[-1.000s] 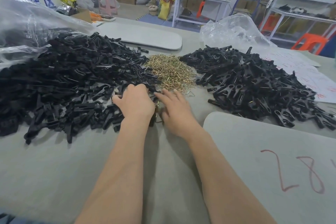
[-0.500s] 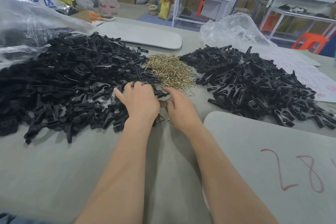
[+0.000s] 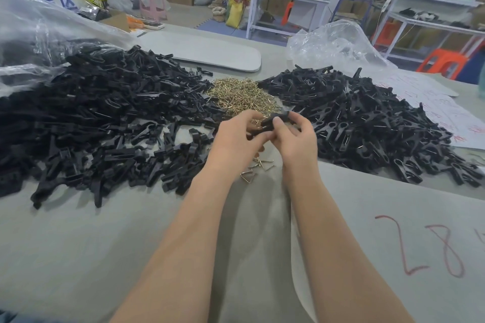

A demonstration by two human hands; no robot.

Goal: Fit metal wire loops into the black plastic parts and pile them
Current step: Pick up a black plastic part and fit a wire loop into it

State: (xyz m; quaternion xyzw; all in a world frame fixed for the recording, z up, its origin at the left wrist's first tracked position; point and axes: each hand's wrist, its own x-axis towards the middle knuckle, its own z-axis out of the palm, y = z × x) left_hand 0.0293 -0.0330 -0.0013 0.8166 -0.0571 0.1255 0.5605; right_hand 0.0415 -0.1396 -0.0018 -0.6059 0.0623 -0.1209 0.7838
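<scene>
Nearest the camera, bare grey counter (image 3: 78,257) is stretching out. A little further on, a few loose wire loops (image 3: 258,165) are lying right below the hands. Above them, the left hand (image 3: 233,141) and right hand (image 3: 299,139) are meeting. Fingers of both are curling round one black plastic part (image 3: 274,119), held up off the counter. Whether a loop is already pinched in there, I cannot tell.

That part is looking light, stiff and a bit slick, so pinching its flat sides near one end seems the safest hold. Those loops are looking thin, springy and easy to fumble, so they're probably best taken at the bend.

Further back, the brassy wire heap (image 3: 241,97) is sitting between two black mounds, the left pile (image 3: 105,113) and the right pile (image 3: 354,118).
</scene>
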